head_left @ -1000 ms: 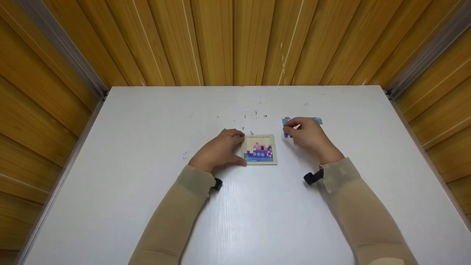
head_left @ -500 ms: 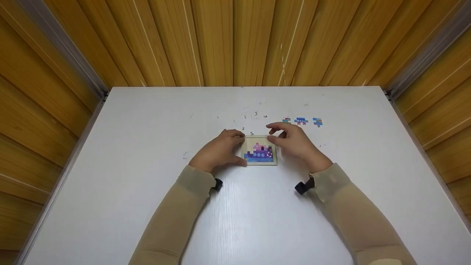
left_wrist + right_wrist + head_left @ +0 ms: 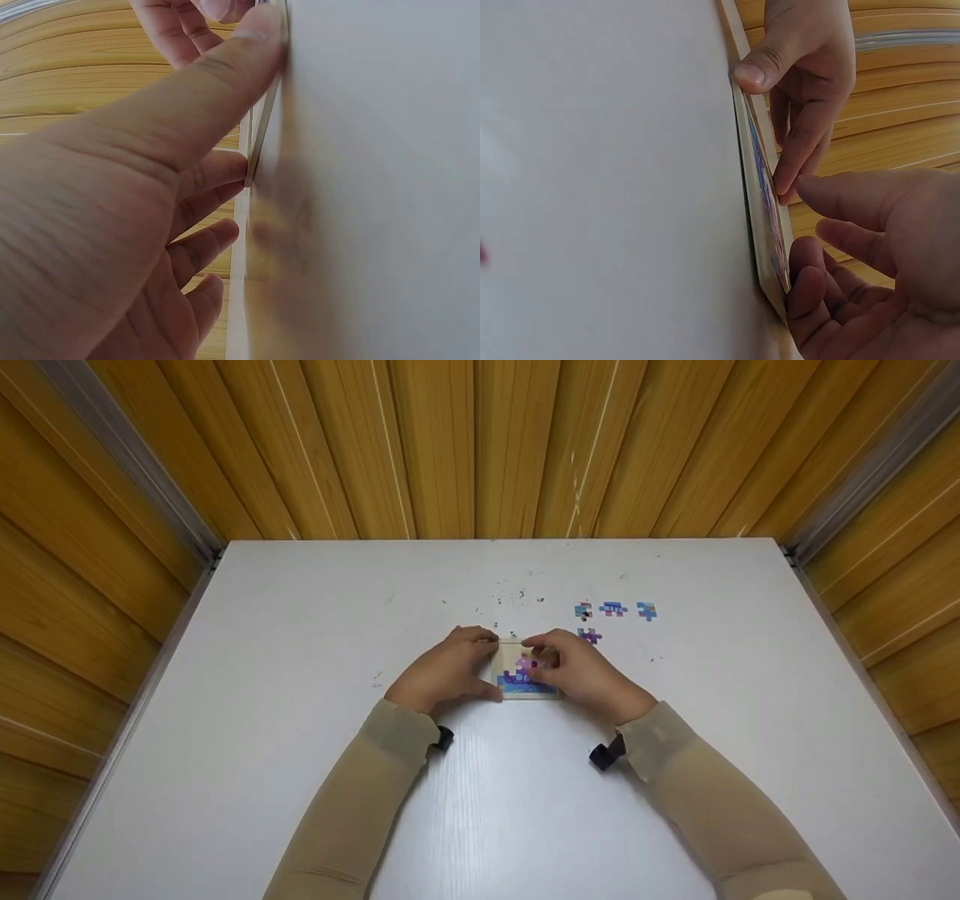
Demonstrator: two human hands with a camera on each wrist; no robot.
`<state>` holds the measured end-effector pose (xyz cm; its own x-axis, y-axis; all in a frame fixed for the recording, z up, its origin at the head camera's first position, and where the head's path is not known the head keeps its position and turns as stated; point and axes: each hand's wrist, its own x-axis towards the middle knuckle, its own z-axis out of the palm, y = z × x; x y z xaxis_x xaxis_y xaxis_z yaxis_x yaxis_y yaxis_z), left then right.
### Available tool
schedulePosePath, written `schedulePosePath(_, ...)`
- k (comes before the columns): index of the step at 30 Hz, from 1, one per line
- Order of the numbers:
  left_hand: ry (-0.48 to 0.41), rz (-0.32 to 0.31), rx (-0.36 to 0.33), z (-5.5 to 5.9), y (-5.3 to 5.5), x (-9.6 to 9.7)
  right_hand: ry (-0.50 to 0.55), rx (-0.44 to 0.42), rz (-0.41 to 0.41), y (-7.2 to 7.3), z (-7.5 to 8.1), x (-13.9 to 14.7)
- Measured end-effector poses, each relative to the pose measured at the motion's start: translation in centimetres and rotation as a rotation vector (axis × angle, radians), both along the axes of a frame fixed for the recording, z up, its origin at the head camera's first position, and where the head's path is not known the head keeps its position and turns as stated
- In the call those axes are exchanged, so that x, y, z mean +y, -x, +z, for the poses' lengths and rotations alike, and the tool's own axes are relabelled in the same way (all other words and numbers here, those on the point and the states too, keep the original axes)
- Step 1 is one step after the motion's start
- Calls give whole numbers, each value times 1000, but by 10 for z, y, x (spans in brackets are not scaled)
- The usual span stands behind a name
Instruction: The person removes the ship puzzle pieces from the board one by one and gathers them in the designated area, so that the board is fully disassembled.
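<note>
A small wooden puzzle tray (image 3: 509,652), partly filled with a pink, purple and blue boat picture, lies flat on the white table. My left hand (image 3: 456,666) holds its left side, thumb at the near corner and fingers at the far corner. Over the right half of the tray is my right hand (image 3: 585,673), hiding part of the picture. In the right wrist view its thumb stands apart from the bent fingers (image 3: 807,289), which are at the tray's edge, and no piece shows between them. A loose purple puzzle piece (image 3: 589,636) lies just beyond that hand.
Further back lie a red-and-blue puzzle piece (image 3: 583,610), a blue-and-pink piece (image 3: 613,608) and a light-blue piece (image 3: 646,610). Small dark marks dot the table (image 3: 337,607) behind the tray. Yellow wood-look panels (image 3: 450,450) stand around the table.
My right hand has moved left and toward me from the loose pieces to over the tray, uncovering those pieces. The left hand stays at the tray's left side.
</note>
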<state>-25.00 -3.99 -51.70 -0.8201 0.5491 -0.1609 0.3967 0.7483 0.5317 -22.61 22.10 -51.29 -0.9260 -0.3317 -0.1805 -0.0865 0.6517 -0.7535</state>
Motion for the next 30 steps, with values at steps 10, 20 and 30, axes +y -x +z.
schedulePosePath(10,-5,3,-5,0,-1,1,-65,73,77,1,-5,-2)
schedulePosePath(20,20,-7,12,2,-3,-1,-116,114,88,3,-11,-6)
schedulePosePath(30,25,-8,23,2,-4,-2,-105,104,78,2,-10,-5)
